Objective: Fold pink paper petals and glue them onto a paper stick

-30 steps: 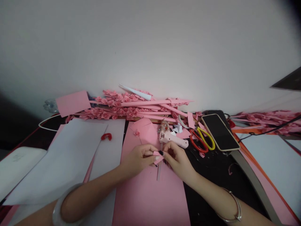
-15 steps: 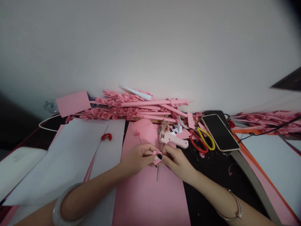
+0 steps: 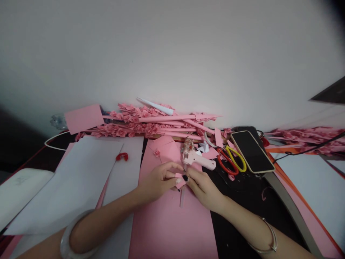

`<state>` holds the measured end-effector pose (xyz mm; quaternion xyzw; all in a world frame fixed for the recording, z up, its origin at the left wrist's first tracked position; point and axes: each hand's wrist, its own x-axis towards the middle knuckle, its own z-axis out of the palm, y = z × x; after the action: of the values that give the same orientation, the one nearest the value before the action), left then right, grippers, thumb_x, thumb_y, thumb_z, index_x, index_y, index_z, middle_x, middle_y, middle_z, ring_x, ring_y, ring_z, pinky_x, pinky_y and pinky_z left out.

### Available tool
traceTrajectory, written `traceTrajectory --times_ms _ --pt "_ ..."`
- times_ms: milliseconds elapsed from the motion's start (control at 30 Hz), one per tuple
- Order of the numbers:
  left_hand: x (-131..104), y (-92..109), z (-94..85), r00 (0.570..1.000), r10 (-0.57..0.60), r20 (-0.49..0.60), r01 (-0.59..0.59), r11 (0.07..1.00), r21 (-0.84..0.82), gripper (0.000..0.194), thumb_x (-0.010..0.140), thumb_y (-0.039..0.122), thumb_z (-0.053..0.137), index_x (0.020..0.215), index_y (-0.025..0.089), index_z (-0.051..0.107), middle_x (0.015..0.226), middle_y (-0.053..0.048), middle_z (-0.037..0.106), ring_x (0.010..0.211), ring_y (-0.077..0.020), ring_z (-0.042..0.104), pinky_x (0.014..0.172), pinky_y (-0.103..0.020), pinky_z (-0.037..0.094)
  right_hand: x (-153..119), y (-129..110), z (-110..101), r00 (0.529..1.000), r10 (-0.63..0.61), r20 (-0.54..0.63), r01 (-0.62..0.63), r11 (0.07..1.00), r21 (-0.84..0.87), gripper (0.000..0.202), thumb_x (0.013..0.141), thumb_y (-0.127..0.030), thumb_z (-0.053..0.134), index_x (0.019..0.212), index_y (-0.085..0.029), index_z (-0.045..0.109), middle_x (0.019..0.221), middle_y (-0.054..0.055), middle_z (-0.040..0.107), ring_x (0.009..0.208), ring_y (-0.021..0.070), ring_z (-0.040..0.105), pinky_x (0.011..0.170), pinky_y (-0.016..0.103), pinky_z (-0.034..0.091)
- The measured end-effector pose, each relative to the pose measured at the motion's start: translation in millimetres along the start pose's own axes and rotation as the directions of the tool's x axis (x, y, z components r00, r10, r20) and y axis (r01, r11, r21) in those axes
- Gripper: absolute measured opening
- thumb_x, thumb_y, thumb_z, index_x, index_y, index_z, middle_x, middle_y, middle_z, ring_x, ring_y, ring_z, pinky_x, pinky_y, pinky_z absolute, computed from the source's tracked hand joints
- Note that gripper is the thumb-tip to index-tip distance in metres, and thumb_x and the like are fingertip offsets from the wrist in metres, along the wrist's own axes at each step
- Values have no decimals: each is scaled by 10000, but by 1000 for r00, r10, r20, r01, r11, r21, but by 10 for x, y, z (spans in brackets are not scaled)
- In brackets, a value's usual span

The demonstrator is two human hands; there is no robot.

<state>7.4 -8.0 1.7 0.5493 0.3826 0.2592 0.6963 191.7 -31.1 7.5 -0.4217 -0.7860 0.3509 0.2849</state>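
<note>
Vs last frame: left hand [image 3: 159, 181] index finger raised slightly; right hand [image 3: 206, 189] thumb backed off a touch. Grip: both hands pinching the small folded pink paper piece [image 3: 179, 181], just on the near side of the glue gun [image 3: 201, 160]. Only marking: faint print on white case [image 3: 27, 190], far left of glue gun, unreadable.

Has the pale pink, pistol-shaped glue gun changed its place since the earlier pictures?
No, the glue gun shows no visible shift: it keeps the same gap from the pale-rimmed, rectangular black phone.
</note>
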Motion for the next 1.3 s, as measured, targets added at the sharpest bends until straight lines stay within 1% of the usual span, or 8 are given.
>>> traceTrajectory --times_ms 333,500,633,767,833,1000,1200,1300 --pt "-10 -22 -2 1000 15 21 -14 1000 -16 265 798 248 566 1055 184 561 615 34 625 655 -149 651 694 -289 512 -4 1 12 994 14 -109 -19 999 -49 239 899 -125 340 674 -204 317 626 -36 347 560 121 324 535 242 266" --pt "-31 14 23 997 -37 65 37 999 -3 308 838 270 518 1129 166 530 685 -13 667 644 -175 682 618 -269 512 -18 5 6 991 30 -130 -36 998 -45 241 901 -135 340 671 -204 323 627 -32 356 570 123 336 536 241 274" --pt "-42 42 33 996 -20 92 14 998 57 198 835 279 519 942 140 610 750 -43 679 671 -168 671 642 -267 508 -22 9 8 988 38 -146 -40 999 -12 240 900 -154 359 667 -204 334 626 -32 362 571 122 338 536 238 284" --pt "-38 19 30 992 22 123 -42 985 166 197 822 273 529 764 136 658 687 -36 667 658 -151 637 644 -252 494 -20 19 9 987 54 -153 -50 998 29 233 907 -183 373 676 -202 359 624 -33 370 565 119 338 533 236 291" --pt "-31 8 25 994 11 104 -29 985 167 195 817 274 533 760 137 659 703 -39 674 681 -157 648 655 -252 497 -21 18 6 984 69 -164 -60 997 57 224 914 -200 375 690 -201 378 618 -35 375 559 118 344 532 235 298" --pt "-11 16 10 998 -47 32 45 998 50 169 807 287 549 801 142 636 736 -31 682 776 -185 686 705 -271 517 -35 -1 -2 965 93 -244 -63 990 126 155 914 -232 407 772 -191 453 625 -34 413 544 111 372 514 223 310" --pt "-16 63 11 998 -71 -3 71 998 3 186 805 325 563 809 152 633 785 -31 697 829 -197 688 711 -268 521 -41 21 23 965 100 -242 -77 992 104 103 887 -215 454 821 -179 525 683 -8 490 588 119 439 548 227 352" --pt "-18 59 11 997 -72 -20 72 997 15 192 793 327 574 833 152 643 815 -43 705 832 -195 683 707 -270 520 -28 35 41 959 128 -252 -99 987 125 57 855 -194 499 810 -178 531 634 -33 439 553 106 415 521 218 341"
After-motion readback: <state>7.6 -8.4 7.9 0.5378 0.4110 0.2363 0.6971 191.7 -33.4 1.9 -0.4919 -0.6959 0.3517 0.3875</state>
